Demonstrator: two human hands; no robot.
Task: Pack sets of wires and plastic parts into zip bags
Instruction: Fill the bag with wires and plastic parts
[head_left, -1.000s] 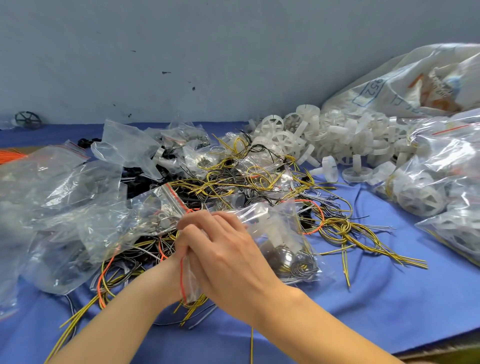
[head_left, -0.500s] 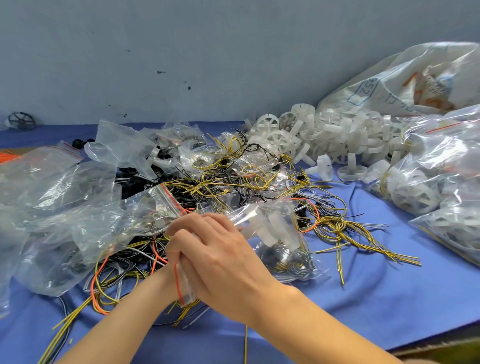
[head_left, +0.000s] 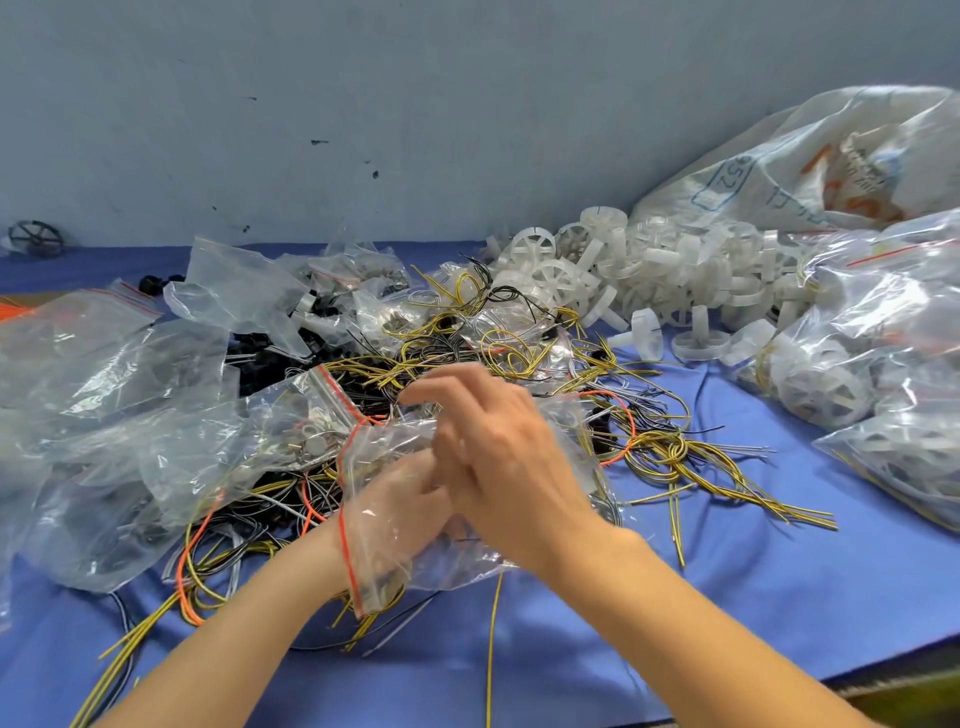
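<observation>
My left hand (head_left: 410, 501) shows through the zip bag (head_left: 374, 566); I cannot tell its grip. My right hand (head_left: 501, 457) hovers above with fingers loosely curled, its hold unclear too. The bag lies at six o'clock of the wire tangle (head_left: 457, 358). I judge that the yellow wires (head_left: 675, 457) at three o'clock could snag the open mouth and spill parts.

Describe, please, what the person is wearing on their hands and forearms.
Nothing: the left hand and right hand carry no gloves, rings or watch, and left forearm and right forearm are bare to the frame's edge, no sleeve in view.
</observation>
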